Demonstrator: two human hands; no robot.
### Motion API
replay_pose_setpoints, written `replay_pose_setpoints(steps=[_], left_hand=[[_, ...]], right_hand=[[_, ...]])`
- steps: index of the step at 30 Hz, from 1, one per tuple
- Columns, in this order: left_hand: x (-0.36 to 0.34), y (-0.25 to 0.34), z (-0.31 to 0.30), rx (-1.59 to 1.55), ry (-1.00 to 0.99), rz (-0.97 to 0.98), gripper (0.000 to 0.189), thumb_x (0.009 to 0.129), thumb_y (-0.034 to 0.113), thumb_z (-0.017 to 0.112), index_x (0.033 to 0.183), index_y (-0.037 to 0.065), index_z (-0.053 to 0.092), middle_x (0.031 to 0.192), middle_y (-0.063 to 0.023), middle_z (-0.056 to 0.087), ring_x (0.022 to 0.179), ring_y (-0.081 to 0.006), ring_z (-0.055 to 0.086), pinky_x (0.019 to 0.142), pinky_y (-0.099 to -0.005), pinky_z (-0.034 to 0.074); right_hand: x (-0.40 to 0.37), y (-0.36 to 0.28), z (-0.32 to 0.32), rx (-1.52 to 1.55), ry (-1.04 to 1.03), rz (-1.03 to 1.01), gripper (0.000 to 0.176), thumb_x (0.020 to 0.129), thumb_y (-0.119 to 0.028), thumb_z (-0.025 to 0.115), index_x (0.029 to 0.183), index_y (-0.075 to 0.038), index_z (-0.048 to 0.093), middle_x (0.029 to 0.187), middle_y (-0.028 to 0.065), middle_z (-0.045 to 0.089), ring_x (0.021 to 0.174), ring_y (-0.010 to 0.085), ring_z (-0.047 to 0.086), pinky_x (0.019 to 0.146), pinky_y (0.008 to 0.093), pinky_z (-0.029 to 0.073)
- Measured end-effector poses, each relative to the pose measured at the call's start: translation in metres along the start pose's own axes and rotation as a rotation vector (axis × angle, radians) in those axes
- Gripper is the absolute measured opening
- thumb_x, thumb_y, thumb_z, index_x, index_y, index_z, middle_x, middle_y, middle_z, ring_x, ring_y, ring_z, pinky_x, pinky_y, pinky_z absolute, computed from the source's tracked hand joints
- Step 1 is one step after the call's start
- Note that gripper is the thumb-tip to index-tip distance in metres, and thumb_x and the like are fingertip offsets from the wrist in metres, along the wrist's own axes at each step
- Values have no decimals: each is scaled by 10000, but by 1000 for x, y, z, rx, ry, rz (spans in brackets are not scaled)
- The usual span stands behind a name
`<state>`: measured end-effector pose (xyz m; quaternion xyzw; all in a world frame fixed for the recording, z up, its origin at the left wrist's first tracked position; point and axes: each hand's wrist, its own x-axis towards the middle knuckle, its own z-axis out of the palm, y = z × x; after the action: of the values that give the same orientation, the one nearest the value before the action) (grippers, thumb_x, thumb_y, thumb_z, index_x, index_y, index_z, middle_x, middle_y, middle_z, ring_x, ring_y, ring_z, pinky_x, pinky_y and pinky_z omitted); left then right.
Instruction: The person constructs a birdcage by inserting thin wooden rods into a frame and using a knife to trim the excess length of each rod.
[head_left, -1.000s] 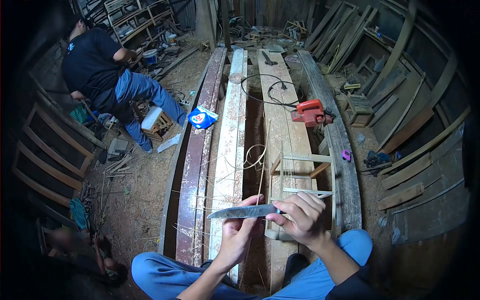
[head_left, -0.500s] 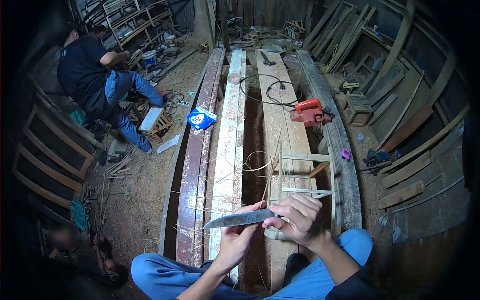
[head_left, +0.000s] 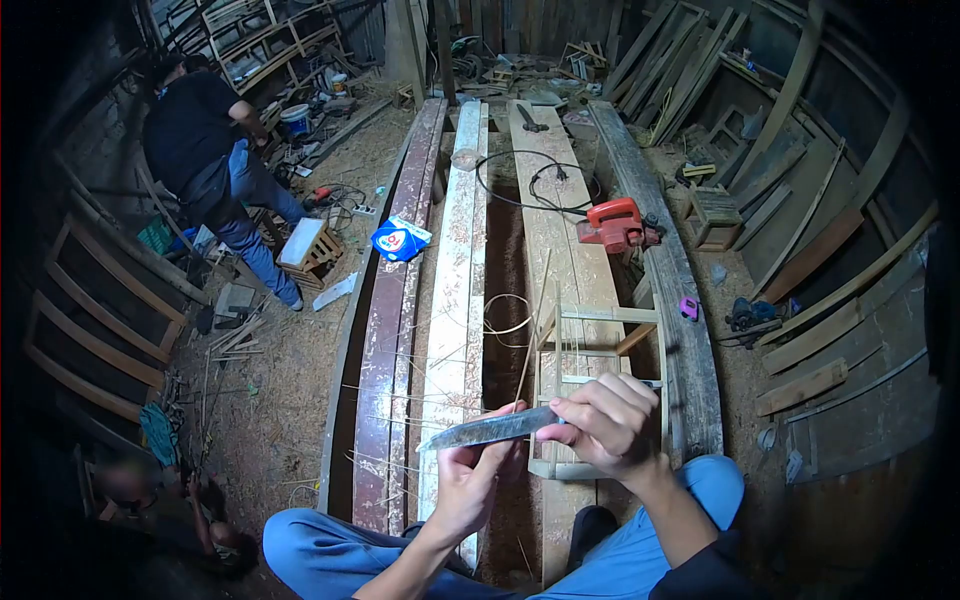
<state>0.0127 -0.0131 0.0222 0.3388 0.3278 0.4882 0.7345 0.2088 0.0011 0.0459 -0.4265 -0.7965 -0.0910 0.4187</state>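
My right hand (head_left: 612, 425) grips a knife (head_left: 488, 431) by its handle, its broad grey blade pointing left across my lap. Behind the blade, my left hand (head_left: 470, 492) is closed on a thin wooden strip (head_left: 527, 368) that rises up and away from me. The blade lies over the left hand's fingers, against the strip as far as I can see. Just beyond my hands stands a small frame of light wooden slats (head_left: 606, 313). Fine shavings (head_left: 405, 392) stick out over the boards on the left.
Long planks (head_left: 455, 290) run away from me, with gaps between them. On them lie a blue-and-white packet (head_left: 400, 240), a red power tool (head_left: 615, 226), its black cable (head_left: 540, 152) and a pink tape measure (head_left: 689, 308). A co-worker (head_left: 205, 140) bends at the left; another person (head_left: 150, 510) sits lower left.
My right hand and the knife have slid slightly to the right along the strip. The left hand stays almost in place. The co-worker at the left has shifted right and leans further over.
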Motion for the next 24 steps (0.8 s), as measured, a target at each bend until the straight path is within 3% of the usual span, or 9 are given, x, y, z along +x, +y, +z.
replay_pose_setpoints(steps=[6,11,20,24], left_hand=[[3,2,1,-7,-4,-22,316,990,107,599,1279,-19,596,884,-7,611,661,-46,481,561,-209,361],[4,11,8,65,42,-8,195,993,143,591,1117,-3,626,770,20,507,625,-46,400,545,-233,333],[1,12,5,98,-18,-18,291,1002,133,572,1263,8,601,754,41,479,610,-41,381,542,-226,328],[3,10,2,101,-1,-18,285,1001,137,576,1251,2,604,754,42,481,616,-38,390,543,-224,328]], right_hand=[[-1,7,-4,-70,5,-21,331,799,-407,756,908,-119,636,683,-5,595,561,184,552,493,331,364],[1,17,-11,-145,33,18,289,799,-387,769,863,-125,666,687,-25,592,599,162,572,533,314,399],[5,31,-24,-217,106,122,294,821,-363,750,907,-102,644,718,12,611,628,209,577,541,340,411],[4,28,-24,-253,102,96,296,829,-363,746,922,-102,639,720,15,613,621,211,577,535,345,415]])
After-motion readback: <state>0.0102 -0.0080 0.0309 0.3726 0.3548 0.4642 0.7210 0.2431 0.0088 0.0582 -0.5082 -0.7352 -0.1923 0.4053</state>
